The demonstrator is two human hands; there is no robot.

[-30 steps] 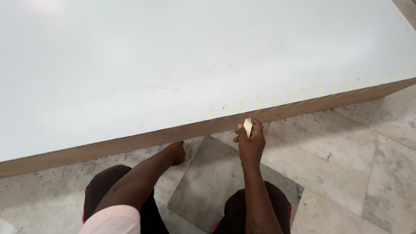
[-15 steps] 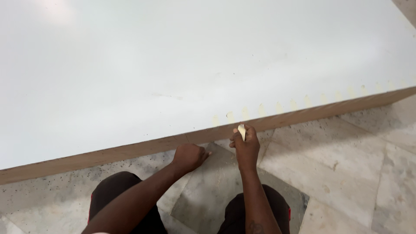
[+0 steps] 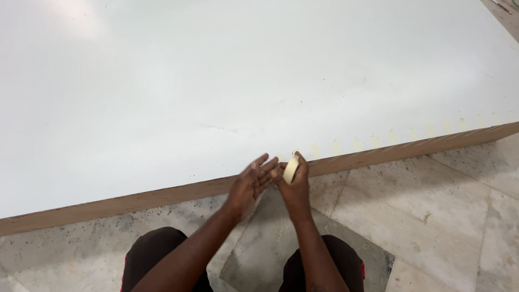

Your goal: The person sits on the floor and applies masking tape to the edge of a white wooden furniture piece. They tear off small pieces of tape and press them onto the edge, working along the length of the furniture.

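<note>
- The right hand (image 3: 296, 186) is closed around a small cream tape roll (image 3: 291, 169), with the thumb and fingers on its two sides, and it holds the roll upright.
- The roll sits just at the near edge of the white board (image 3: 216, 92), almost at the middle of this edge, touching it or nearly so; I cannot tell which.
- The right forearm comes straight up from the bottom of the picture, and the wrist is only slightly bent.
- The left hand (image 3: 251, 181) is open, with the fingers stretched and a little spread, and it holds nothing.
- Its fingertips (image 3: 272, 165) point to the right and reach the roll and the right hand; whether they really touch the roll is not clear.
- The left forearm comes in at a slant from the lower left.
- Along the near edge, to the right of the hands, a row of short cream tape pieces (image 3: 373, 141) lies over the board top; they are pale and the far ones are hard to see.
- The brown edge (image 3: 135, 201) of the board is bare on the left of the hands.
- The free end of the tape is hidden behind the fingers.
- Both knees (image 3: 157, 249) are cut off at the bottom, above the stone floor (image 3: 432, 216).
- The far side of the board goes out of the picture.
</note>
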